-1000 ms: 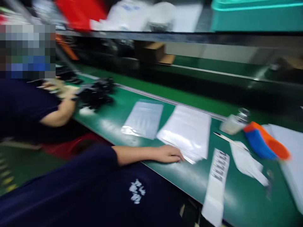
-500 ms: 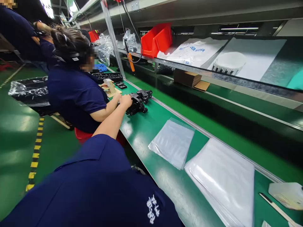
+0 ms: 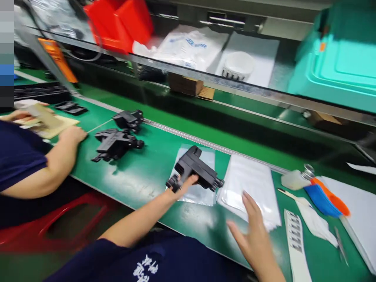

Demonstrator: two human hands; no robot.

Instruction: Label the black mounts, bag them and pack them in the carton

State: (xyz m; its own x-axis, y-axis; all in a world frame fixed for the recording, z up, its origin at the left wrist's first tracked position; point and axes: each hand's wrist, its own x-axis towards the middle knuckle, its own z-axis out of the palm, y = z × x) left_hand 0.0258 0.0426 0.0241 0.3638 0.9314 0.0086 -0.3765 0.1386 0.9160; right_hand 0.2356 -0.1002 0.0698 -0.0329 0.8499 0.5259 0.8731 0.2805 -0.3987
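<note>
Hands apart: left hand (image 3: 184, 188) stretched forward, clamped on black device (image 3: 197, 168); right hand (image 3: 256, 231) raised, thumb splayed wide.

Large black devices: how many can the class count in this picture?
3: a black device in the left hand, a second device on the green bench to the left, and a third device just behind it. More may be hidden.

Red bin (image 3: 125, 25) and, apparently, cardboard (image 3: 185, 84)
</note>
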